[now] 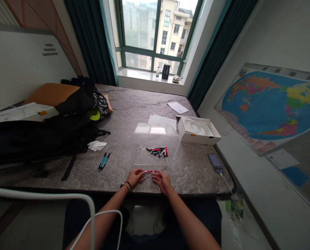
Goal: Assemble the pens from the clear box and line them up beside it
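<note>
At mat edge (113, 184), L hand (135, 177) holds pen (145, 171) (red end (149, 171) pts R).

Bare forearms (105, 218), a tan wristband (126, 186) beside a red bracelet (128, 182), and dark trousers (209, 215).

This is a bedroom in a home. A mattress (134, 102) lies below the far window (153, 34), and a world map (269, 107) hangs at right.

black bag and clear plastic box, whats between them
head view: crumpled white paper and two teal pens on the mattress, between the black bag and the clear plastic box
</note>
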Demonstrator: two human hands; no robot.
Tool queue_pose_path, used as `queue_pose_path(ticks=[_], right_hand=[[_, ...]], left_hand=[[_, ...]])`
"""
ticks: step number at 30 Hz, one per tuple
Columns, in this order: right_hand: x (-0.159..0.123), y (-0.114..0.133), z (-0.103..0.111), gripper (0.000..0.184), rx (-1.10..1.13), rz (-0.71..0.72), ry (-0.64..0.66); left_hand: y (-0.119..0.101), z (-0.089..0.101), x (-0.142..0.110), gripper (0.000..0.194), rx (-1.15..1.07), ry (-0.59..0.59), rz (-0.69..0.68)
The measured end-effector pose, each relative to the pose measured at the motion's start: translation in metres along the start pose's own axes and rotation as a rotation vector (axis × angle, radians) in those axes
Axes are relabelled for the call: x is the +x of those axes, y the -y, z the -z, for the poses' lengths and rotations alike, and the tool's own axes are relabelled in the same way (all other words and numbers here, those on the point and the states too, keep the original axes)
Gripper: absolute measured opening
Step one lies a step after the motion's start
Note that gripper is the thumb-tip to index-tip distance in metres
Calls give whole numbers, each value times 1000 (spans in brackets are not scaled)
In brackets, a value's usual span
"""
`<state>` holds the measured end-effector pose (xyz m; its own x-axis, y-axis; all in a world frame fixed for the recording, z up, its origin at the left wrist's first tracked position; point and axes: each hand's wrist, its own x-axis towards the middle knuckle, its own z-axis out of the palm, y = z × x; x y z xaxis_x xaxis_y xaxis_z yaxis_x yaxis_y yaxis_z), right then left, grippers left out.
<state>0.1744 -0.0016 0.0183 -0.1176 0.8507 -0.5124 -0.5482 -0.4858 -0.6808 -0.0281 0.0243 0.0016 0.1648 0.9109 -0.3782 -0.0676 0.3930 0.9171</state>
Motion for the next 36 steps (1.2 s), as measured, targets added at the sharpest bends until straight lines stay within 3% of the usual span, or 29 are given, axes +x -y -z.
queue_pose_path(ticks=[12,24,36], right_hand=[[1,-5,-2,18,-142,45,23],[7,-15,-5,42,-448,147,3],[12,-18,3,42,-345,85,23]], left_hand=[[-7,0,-4,46,-53,-68,1],[-4,8,1,43,-269,-102,58],[-6,4,-2,43,-315,-137,95]])
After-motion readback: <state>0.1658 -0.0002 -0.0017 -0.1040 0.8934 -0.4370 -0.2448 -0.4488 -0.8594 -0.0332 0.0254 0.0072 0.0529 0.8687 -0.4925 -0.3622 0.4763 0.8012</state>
